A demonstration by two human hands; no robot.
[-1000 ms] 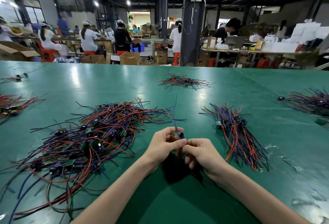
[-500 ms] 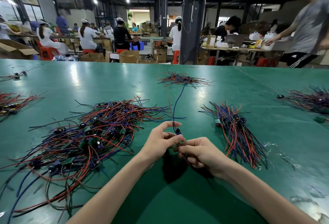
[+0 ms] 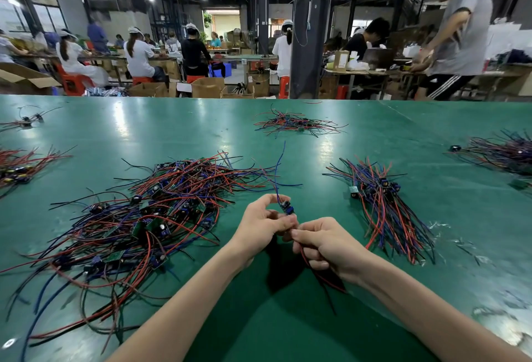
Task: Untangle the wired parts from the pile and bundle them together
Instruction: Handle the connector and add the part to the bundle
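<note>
Red leads (image 3: 331, 281) now run straight through the curled right hand (image 3: 328, 246), drawn from the part (image 3: 286, 208) the left hand (image 3: 260, 223) pinches; freed, it looks ready for the bundle (image 3: 383, 206).

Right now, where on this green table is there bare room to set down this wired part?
Bare green tabletop lies between the tangled pile of red, blue and black wires and the straightened wire bundle, and beyond that pile. Left of your left hand is crowded.
</note>
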